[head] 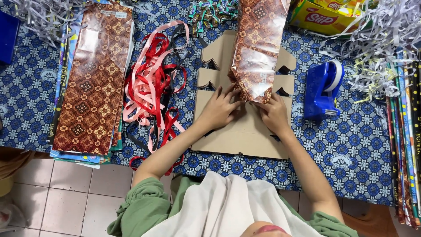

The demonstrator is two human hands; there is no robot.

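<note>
A flat brown cardboard box blank [245, 136] lies unfolded on the blue patterned cloth [351, 145]. A sheet of glossy brown batik-patterned wrapping paper [256, 48] hangs down over its upper part. My left hand [219, 107] rests on the cardboard and pinches the paper's lower left edge. On the other side, my right hand [274, 114] grips the paper's lower right corner. Both hands touch the cardboard just below the paper.
A tangle of red, pink and black ribbons [153, 83] lies left of the cardboard. A stack of patterned wrapping sheets [94, 79] sits further left. A blue tape dispenser [323, 90] stands right. Shredded paper [381, 44], wrapping rolls [405, 145], wrapped candies [210, 11] and a yellow box [324, 15] surround.
</note>
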